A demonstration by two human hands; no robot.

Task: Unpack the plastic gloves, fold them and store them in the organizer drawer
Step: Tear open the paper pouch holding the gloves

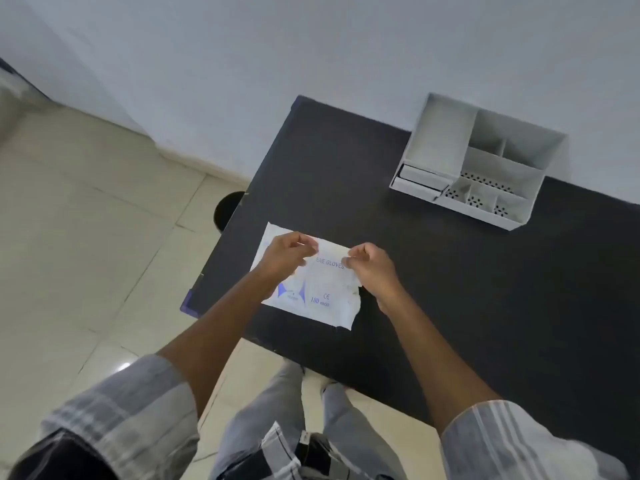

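pack flat on bench, well short of organizer | left hand, right hand over pack, each pinching something thin, likely a glove | drawer looks shut

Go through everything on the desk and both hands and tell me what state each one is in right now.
Glove packet: flat on the table, far edge pinched by both hands, no gloves out yet.
Left hand: closed, pinching the packet's top edge.
Right hand: closed, pinching the same edge.
Organizer: upright by the wall, compartments look empty.
Organizer drawer: slightly pulled out, contents not visible.
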